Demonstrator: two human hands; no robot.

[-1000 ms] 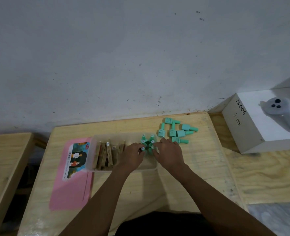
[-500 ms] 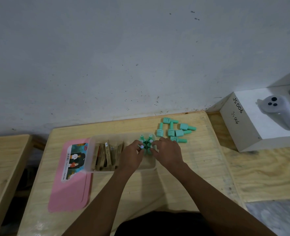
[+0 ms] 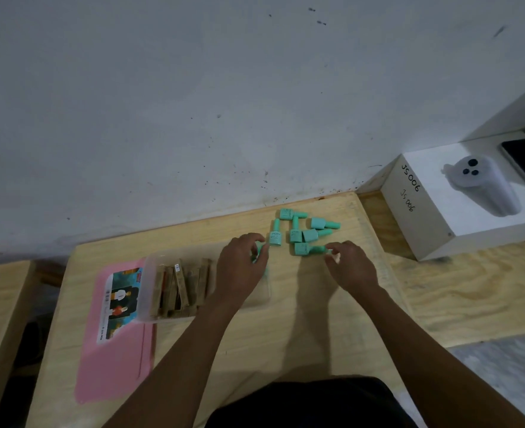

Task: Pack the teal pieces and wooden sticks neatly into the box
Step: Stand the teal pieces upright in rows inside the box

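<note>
Teal pieces [image 3: 304, 233]: small, light and stiff by the look, smooth; best pinched across the wide square body, not the thin neck. Bottle-shaped, lying loose in a cluster just beyond the right hand [image 3: 352, 267]. Fingertips curled at the neck of the nearest piece [image 3: 303, 249]; pinching or only touching, cannot tell. Left hand [image 3: 242, 268] grips a teal piece [image 3: 257, 251] over the box [image 3: 150, 273]; wooden sticks [image 3: 181, 285] packed just left of it.

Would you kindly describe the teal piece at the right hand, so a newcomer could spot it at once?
On the wooden table, find the loose teal pieces near the wall, right of the clear box. The wanted piece lies nearest the person, thin end pointing right; it alone meets the right hand's fingers.
</note>
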